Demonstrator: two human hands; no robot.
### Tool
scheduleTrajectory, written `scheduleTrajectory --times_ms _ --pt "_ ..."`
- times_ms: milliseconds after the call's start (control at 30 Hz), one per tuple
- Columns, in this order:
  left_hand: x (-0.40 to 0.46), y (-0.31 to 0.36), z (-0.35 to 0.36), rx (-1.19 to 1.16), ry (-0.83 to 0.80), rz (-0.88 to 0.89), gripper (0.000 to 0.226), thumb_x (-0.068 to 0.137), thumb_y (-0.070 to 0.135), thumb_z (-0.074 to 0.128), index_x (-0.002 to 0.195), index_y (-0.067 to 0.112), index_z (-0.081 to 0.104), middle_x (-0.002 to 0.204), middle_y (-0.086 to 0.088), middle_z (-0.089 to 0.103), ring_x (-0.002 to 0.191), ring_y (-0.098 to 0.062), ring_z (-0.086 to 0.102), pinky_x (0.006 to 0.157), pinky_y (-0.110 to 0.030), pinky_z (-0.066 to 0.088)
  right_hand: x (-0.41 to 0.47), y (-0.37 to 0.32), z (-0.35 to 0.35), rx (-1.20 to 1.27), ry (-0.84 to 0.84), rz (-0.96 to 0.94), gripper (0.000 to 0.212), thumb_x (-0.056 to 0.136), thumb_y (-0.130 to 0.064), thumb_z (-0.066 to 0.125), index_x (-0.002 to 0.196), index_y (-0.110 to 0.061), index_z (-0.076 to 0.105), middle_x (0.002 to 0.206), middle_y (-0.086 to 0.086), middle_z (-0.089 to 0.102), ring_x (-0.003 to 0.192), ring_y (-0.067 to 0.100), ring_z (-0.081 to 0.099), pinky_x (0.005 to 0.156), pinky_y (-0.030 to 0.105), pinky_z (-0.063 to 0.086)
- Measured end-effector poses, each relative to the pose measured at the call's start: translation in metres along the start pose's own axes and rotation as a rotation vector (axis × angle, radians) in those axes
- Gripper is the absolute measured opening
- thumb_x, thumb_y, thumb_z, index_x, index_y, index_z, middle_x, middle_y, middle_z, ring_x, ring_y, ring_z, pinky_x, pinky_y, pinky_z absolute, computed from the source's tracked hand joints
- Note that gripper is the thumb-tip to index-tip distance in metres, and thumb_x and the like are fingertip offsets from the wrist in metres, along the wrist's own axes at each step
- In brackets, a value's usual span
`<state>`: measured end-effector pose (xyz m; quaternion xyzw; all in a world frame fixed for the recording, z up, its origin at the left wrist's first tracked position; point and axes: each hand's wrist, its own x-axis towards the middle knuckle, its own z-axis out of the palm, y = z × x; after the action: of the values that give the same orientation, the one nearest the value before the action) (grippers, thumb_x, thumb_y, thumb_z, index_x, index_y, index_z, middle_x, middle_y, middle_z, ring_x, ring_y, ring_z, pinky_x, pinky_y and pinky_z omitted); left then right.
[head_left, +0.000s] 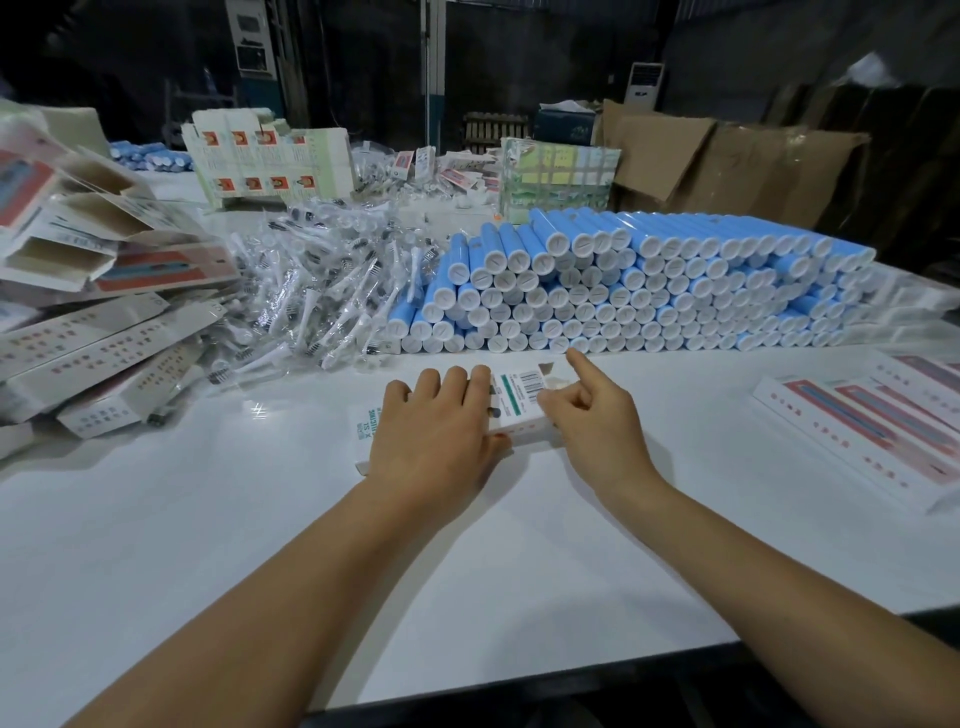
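Note:
A long white carton (519, 395) with a barcode label and green stripe lies flat on the white table (260, 519), straight ahead. My left hand (436, 431) rests on top of its left part, fingers straight, thumb at the near edge. My right hand (587, 410) is at the carton's right end. Its index finger points up toward the tube stack, its other fingers are curled against the box end. The box's end flap (550, 371) stands partly open beside that finger.
A wide stack of blue tubes with white caps (649, 286) lies just behind the box. Bagged brush heads (332, 291) are heaped to the left, with empty cartons (93, 312) piled beyond. Filled flat boxes (872, 421) sit at right. The table's near edge runs bottom right.

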<state>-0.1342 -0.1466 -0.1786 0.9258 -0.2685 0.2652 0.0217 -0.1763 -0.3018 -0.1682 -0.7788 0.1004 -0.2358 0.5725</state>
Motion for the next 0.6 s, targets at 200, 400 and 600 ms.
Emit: scheduleTrajectory --times_ms 200,400,600 --pt "-0.001 0.0041 -0.0016 0.02 -0.015 0.002 0.071 0.089 0.062 0.039 0.141 0.017 0.024 0.123 0.002 0.046 0.109 -0.024 0.042 0.085 -0.039 0.029 -0.0021 -0.0064 0.0009 0.114 -0.008 0.129 0.012 0.09 -0.005 0.06 0.096 -0.015 0.063 0.091 0.003 0.07 0.074 0.01 0.068 0.067 0.021 0.054" --pt "-0.0027 0.0091 -0.0041 0.02 -0.001 -0.018 0.072 0.089 0.062 0.04 0.141 0.015 0.025 0.121 0.001 0.047 0.107 -0.024 0.042 0.083 -0.041 0.029 -0.0033 -0.0086 0.0033 0.181 -0.062 0.116 0.022 0.092 0.0 0.052 0.089 -0.018 0.065 0.092 0.002 0.07 0.074 0.008 0.062 0.053 0.01 0.041" --pt "-0.0015 0.0076 -0.0067 0.003 0.005 -0.053 0.071 0.089 0.061 0.038 0.141 0.016 0.024 0.123 0.001 0.046 0.107 -0.024 0.043 0.083 -0.039 0.031 -0.0015 -0.0092 0.0027 0.097 0.001 -0.011 0.027 0.089 -0.002 0.057 0.103 -0.025 0.061 0.114 0.0 0.058 0.086 -0.001 0.057 0.071 0.01 0.047"
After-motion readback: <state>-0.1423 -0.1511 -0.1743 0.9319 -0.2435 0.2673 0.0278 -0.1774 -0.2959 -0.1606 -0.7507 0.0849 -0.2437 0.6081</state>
